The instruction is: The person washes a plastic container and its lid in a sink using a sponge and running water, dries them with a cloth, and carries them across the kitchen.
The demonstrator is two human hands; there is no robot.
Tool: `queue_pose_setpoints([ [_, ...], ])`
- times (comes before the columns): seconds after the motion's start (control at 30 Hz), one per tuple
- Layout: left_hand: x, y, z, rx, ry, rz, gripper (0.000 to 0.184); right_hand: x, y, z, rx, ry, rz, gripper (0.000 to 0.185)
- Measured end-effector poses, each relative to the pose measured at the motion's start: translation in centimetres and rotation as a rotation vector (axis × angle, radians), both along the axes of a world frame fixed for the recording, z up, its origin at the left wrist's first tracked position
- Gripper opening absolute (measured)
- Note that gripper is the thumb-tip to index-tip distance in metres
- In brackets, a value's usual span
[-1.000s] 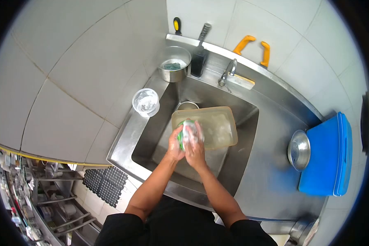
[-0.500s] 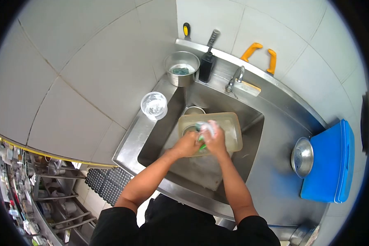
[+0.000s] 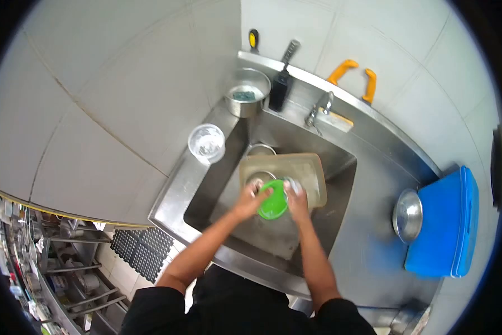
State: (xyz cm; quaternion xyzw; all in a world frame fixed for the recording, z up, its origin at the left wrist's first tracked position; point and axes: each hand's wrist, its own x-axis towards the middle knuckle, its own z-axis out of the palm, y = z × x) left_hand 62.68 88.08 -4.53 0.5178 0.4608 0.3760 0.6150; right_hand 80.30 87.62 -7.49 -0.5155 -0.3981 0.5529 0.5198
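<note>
Over the steel sink (image 3: 262,229), my left hand (image 3: 250,201) grips the left rim of a green bowl (image 3: 274,203), its thumb on the near face. My right hand (image 3: 296,201) is closed on a whitish, soapy scrubber (image 3: 290,185) against the bowl's right edge. Behind the hands a rectangular beige tub (image 3: 312,173) rests in the sink. A round metal container (image 3: 262,177) shows partly inside the tub, and another metal pot (image 3: 260,149) stands beyond it, mostly hidden.
A foamy clear tub (image 3: 207,143) sits on the left ledge. Behind are a steel pot (image 3: 244,106), a black holder (image 3: 279,92) and the faucet (image 3: 316,111). To the right, a metal bowl (image 3: 408,216) leans on a blue box (image 3: 442,223).
The green bowl now shows its broad face between my hands; before, it was mostly covered. My hands have moved apart to its two sides.
</note>
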Motion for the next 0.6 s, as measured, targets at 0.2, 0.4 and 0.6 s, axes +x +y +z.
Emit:
queue_pose_setpoints([
  [0.2,0.2,3.7,3.7,-0.034,0.021,-0.222,0.029,1.3,5.1,4.4,0.237,-0.515,0.368,0.034],
  [0.4,3.9,1.7,-2.8,0.379,0.112,0.555,0.028,-6.6,-0.4,0.5,-0.368,0.614,-0.314,0.038],
  [0.6,-1.9,2.9,-3.2,-0.123,-0.083,0.014,0.029,-0.4,1.2,-2.3,-0.107,-0.123,0.045,0.035],
])
